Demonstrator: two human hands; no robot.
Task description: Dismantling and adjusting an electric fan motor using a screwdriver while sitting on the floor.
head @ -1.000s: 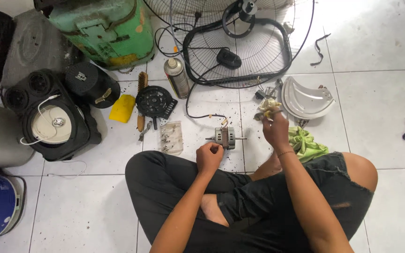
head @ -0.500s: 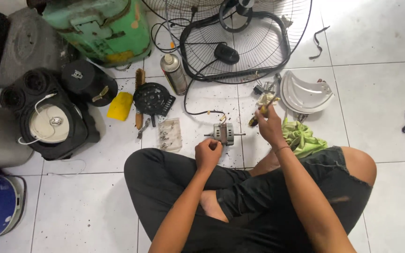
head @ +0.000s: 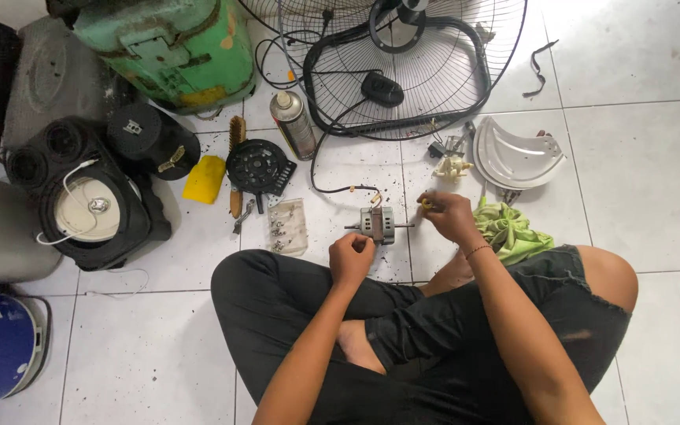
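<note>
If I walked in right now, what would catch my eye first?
Probably the small fan motor on the white tile floor, between the seated person's left hand and right hand, which holds a small yellow-tipped piece. Beyond it lies a big wire fan guard, with a green tank to its left.

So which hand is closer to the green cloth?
The right hand is closer, just left of the green cloth, holding a yellow-handled tool. The left hand is farther away, beyond the small motor.
</note>
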